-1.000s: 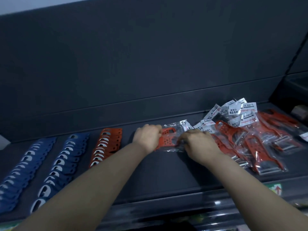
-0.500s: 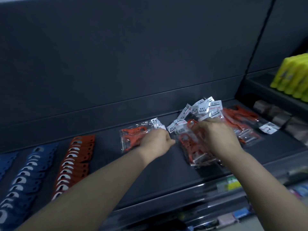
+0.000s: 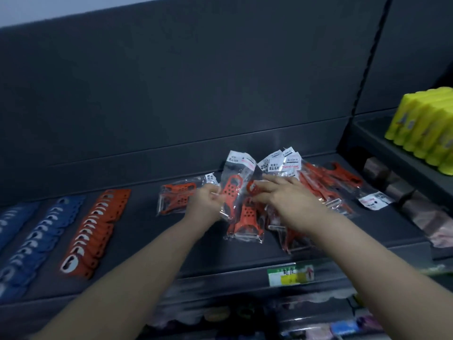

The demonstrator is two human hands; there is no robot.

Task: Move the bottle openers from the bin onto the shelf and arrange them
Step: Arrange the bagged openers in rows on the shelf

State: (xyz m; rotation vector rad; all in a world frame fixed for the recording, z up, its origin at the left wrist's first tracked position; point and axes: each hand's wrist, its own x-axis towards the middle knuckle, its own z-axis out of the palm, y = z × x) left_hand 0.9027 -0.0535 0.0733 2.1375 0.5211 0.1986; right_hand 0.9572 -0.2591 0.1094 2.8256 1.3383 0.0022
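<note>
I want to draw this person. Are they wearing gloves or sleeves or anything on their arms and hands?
No gloves. The left hand and right hand are bare, with no ring, watch or bracelet showing. The left arm and right arm are bare too, with no sleeve in view.

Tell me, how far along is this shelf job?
Done: blue rows, an orange row and one flat packet lie arranged on the shelf. In hand: the left hand pinches a raised packet; the right hand rests on the pile. Left: that jumbled pile needs laying out.
</note>
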